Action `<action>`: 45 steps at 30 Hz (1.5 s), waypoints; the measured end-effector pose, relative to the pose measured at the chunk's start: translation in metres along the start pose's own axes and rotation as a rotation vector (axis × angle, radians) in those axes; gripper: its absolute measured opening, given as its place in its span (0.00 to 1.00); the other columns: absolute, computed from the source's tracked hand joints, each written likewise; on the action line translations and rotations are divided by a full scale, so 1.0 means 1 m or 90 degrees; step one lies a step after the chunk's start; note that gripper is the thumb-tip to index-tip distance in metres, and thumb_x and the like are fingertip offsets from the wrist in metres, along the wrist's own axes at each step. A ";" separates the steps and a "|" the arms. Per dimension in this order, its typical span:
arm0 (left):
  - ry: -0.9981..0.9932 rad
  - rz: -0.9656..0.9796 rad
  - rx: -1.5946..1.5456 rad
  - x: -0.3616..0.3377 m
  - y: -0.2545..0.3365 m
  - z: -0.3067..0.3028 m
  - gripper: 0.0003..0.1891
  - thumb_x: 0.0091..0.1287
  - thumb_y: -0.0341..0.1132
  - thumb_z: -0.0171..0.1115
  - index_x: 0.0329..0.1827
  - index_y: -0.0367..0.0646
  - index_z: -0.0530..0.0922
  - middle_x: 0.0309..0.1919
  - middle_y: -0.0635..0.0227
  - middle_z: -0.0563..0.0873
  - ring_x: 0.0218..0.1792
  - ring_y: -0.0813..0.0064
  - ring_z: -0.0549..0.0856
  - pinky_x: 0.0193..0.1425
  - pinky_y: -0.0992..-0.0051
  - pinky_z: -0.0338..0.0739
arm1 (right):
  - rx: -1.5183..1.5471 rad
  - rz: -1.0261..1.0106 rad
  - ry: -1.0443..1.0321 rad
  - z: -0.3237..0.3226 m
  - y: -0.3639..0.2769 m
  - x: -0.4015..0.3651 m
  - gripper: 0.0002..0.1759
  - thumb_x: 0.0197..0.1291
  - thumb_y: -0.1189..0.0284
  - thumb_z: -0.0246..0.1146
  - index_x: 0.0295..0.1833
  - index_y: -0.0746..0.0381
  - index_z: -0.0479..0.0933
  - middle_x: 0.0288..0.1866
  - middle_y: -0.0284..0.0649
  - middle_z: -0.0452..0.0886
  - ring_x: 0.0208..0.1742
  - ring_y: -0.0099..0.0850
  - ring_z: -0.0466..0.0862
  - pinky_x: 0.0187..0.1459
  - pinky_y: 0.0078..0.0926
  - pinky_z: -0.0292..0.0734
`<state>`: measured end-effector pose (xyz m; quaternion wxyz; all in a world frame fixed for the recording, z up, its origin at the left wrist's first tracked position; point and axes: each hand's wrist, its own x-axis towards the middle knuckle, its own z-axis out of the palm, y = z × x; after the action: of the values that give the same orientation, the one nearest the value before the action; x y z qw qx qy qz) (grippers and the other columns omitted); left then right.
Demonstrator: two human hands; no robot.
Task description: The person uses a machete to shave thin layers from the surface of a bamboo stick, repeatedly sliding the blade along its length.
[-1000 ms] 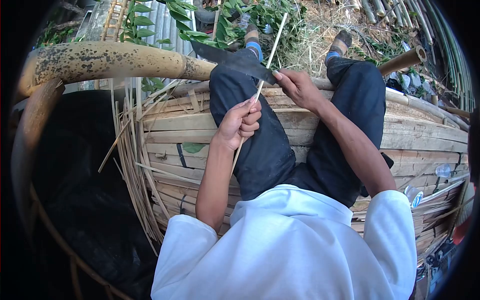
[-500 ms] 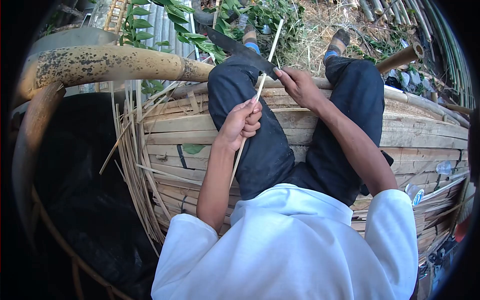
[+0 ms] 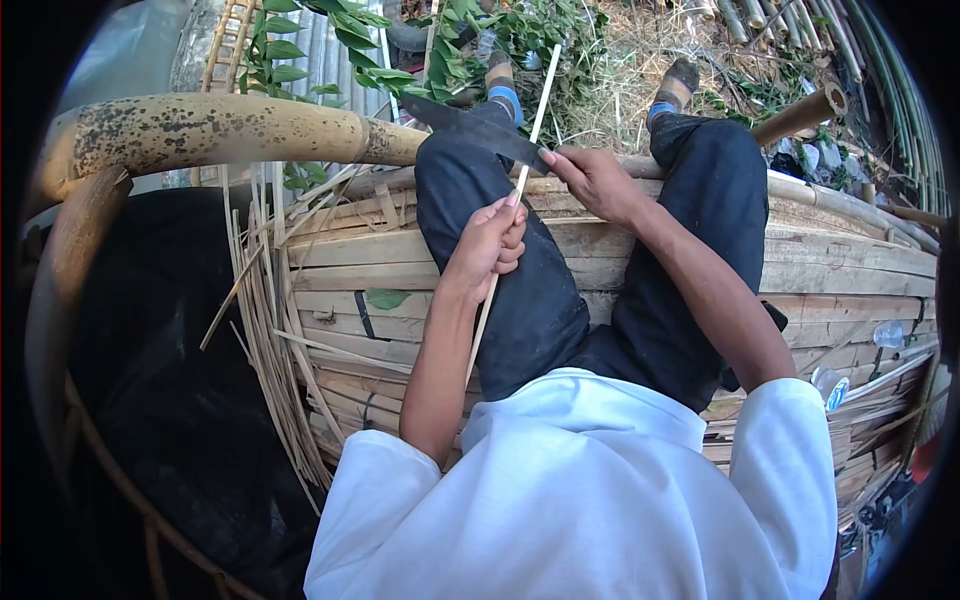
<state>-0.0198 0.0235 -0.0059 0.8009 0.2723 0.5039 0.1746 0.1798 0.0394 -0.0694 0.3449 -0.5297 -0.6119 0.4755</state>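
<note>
My left hand (image 3: 490,245) is closed around a thin pale bamboo strip (image 3: 541,110), which slants from beside my left thigh up past my knees. My right hand (image 3: 598,182) grips a large dark-bladed knife (image 3: 475,132); its handle is hidden inside my fingers. The blade points up and to the left over my left knee and crosses the strip just above my left fist. Whether the edge is cutting into the strip cannot be made out.
I sit on a bench of split bamboo slats (image 3: 345,250). Loose thin strips (image 3: 265,330) hang at its left side, near a thick bamboo rail (image 3: 230,128). Clear plastic cups (image 3: 828,386) lie at the right. Leafy branches (image 3: 560,60) and bamboo poles (image 3: 895,110) are on the ground ahead.
The knife has moved slightly down and left along the strip, its blade now lying flatter. My left hand and the strip have shifted a little; both grips remain closed.
</note>
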 end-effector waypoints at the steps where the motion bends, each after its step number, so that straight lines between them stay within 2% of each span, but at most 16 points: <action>1: -0.004 0.000 0.015 -0.001 0.001 -0.001 0.15 0.77 0.47 0.42 0.33 0.49 0.66 0.16 0.84 0.58 0.13 0.93 0.53 0.14 0.86 0.44 | -0.004 -0.024 -0.004 0.003 0.001 -0.001 0.26 0.71 0.54 0.53 0.35 0.69 0.76 0.16 0.40 0.65 0.20 0.24 0.65 0.27 0.32 0.66; 4: 0.000 0.026 0.014 -0.001 -0.001 0.002 0.15 0.77 0.46 0.43 0.33 0.49 0.67 0.16 0.84 0.57 0.13 0.93 0.53 0.14 0.87 0.44 | 0.104 0.064 0.098 -0.010 0.006 0.013 0.27 0.71 0.53 0.52 0.33 0.68 0.75 0.16 0.38 0.66 0.20 0.25 0.67 0.27 0.31 0.66; 5: 0.000 0.026 0.016 -0.001 -0.002 0.003 0.15 0.77 0.46 0.43 0.33 0.49 0.67 0.16 0.84 0.57 0.13 0.93 0.53 0.14 0.87 0.44 | 0.159 0.079 0.160 -0.016 0.015 0.021 0.29 0.71 0.51 0.51 0.30 0.67 0.74 0.16 0.34 0.66 0.19 0.22 0.67 0.25 0.27 0.64; 8: 0.039 0.050 0.062 0.000 -0.006 0.008 0.15 0.77 0.46 0.44 0.33 0.48 0.68 0.16 0.84 0.58 0.14 0.93 0.54 0.15 0.87 0.46 | 0.396 0.193 0.251 -0.039 0.009 0.022 0.27 0.71 0.48 0.49 0.32 0.63 0.72 0.15 0.27 0.64 0.16 0.17 0.64 0.19 0.19 0.60; 13: 0.045 0.055 0.097 0.001 -0.006 0.006 0.15 0.77 0.46 0.44 0.34 0.47 0.68 0.16 0.84 0.58 0.14 0.93 0.55 0.15 0.86 0.47 | 0.527 0.211 0.285 -0.051 0.000 0.015 0.18 0.62 0.59 0.66 0.30 0.58 0.69 0.16 0.24 0.63 0.14 0.15 0.63 0.17 0.17 0.59; 18: 0.034 0.040 0.093 -0.001 -0.002 0.005 0.15 0.77 0.46 0.44 0.34 0.47 0.68 0.16 0.84 0.58 0.13 0.93 0.54 0.14 0.86 0.46 | 0.476 0.179 0.263 -0.045 -0.002 0.017 0.19 0.62 0.58 0.66 0.29 0.58 0.69 0.15 0.24 0.64 0.14 0.15 0.64 0.16 0.17 0.59; 21: 0.027 0.029 0.100 -0.001 -0.001 0.006 0.16 0.77 0.46 0.44 0.34 0.47 0.68 0.15 0.84 0.58 0.13 0.92 0.54 0.14 0.86 0.46 | 0.319 0.113 0.195 -0.042 0.001 0.017 0.21 0.63 0.54 0.64 0.34 0.63 0.74 0.15 0.26 0.66 0.15 0.16 0.66 0.18 0.19 0.59; 25: 0.038 0.038 0.115 -0.002 -0.004 0.008 0.16 0.77 0.46 0.43 0.34 0.47 0.68 0.15 0.84 0.57 0.12 0.92 0.54 0.14 0.86 0.46 | 0.184 0.105 0.226 -0.038 0.013 0.021 0.24 0.66 0.52 0.59 0.32 0.64 0.75 0.15 0.28 0.67 0.16 0.17 0.66 0.20 0.21 0.60; 28: 0.035 0.047 0.121 -0.003 -0.005 0.007 0.16 0.78 0.46 0.43 0.34 0.47 0.68 0.15 0.84 0.57 0.12 0.92 0.54 0.13 0.86 0.46 | 0.279 0.156 0.245 -0.040 0.016 0.019 0.28 0.70 0.50 0.52 0.31 0.66 0.74 0.16 0.34 0.68 0.20 0.23 0.69 0.25 0.28 0.65; 31: 0.066 0.059 0.118 -0.005 -0.007 0.009 0.16 0.78 0.45 0.43 0.33 0.47 0.68 0.15 0.84 0.57 0.12 0.92 0.54 0.13 0.86 0.45 | 0.038 0.053 0.186 -0.033 0.017 0.014 0.28 0.72 0.51 0.48 0.35 0.68 0.74 0.22 0.45 0.71 0.26 0.33 0.71 0.33 0.35 0.68; 34: 0.070 0.053 0.111 -0.006 -0.006 0.005 0.16 0.78 0.46 0.43 0.33 0.47 0.68 0.15 0.84 0.57 0.12 0.92 0.54 0.13 0.85 0.45 | 0.013 0.040 0.147 -0.034 0.005 0.012 0.27 0.72 0.52 0.49 0.35 0.68 0.75 0.21 0.45 0.71 0.25 0.33 0.70 0.33 0.34 0.68; 38: 0.038 0.068 0.114 -0.006 -0.008 0.006 0.16 0.78 0.46 0.43 0.33 0.47 0.68 0.15 0.84 0.57 0.12 0.93 0.54 0.13 0.85 0.44 | 0.148 0.198 0.142 -0.038 -0.005 0.011 0.25 0.72 0.54 0.49 0.38 0.68 0.76 0.22 0.48 0.72 0.26 0.39 0.70 0.35 0.36 0.69; 40: 0.088 0.052 0.130 -0.006 -0.009 0.009 0.16 0.78 0.46 0.43 0.32 0.47 0.68 0.15 0.84 0.57 0.11 0.92 0.53 0.13 0.85 0.44 | 0.039 0.072 0.070 -0.027 0.002 0.005 0.25 0.72 0.55 0.49 0.37 0.68 0.75 0.21 0.48 0.72 0.24 0.38 0.68 0.33 0.36 0.67; 42: 0.073 0.055 0.120 -0.005 -0.007 0.008 0.16 0.78 0.46 0.43 0.32 0.47 0.68 0.15 0.84 0.57 0.11 0.92 0.53 0.13 0.85 0.43 | 0.029 0.055 0.083 -0.032 0.004 0.005 0.26 0.72 0.55 0.48 0.36 0.68 0.74 0.21 0.48 0.72 0.24 0.38 0.68 0.33 0.37 0.67; 44: 0.068 0.057 0.105 -0.007 -0.007 0.008 0.16 0.78 0.46 0.43 0.32 0.47 0.68 0.15 0.84 0.57 0.11 0.92 0.53 0.13 0.85 0.43 | 0.159 0.126 0.186 -0.028 0.010 0.014 0.27 0.72 0.54 0.49 0.34 0.69 0.73 0.20 0.46 0.71 0.23 0.36 0.68 0.32 0.37 0.67; 45: 0.067 0.053 0.097 -0.007 -0.006 0.011 0.16 0.78 0.46 0.43 0.32 0.47 0.67 0.15 0.84 0.57 0.11 0.92 0.53 0.13 0.85 0.43 | 0.188 0.131 0.170 -0.023 0.008 0.012 0.27 0.73 0.54 0.49 0.33 0.69 0.73 0.19 0.42 0.69 0.23 0.31 0.68 0.31 0.35 0.66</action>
<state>-0.0129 0.0119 -0.0005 0.7421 0.3437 0.5455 0.1831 0.2015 0.0556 -0.0702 0.4461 -0.5915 -0.4274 0.5181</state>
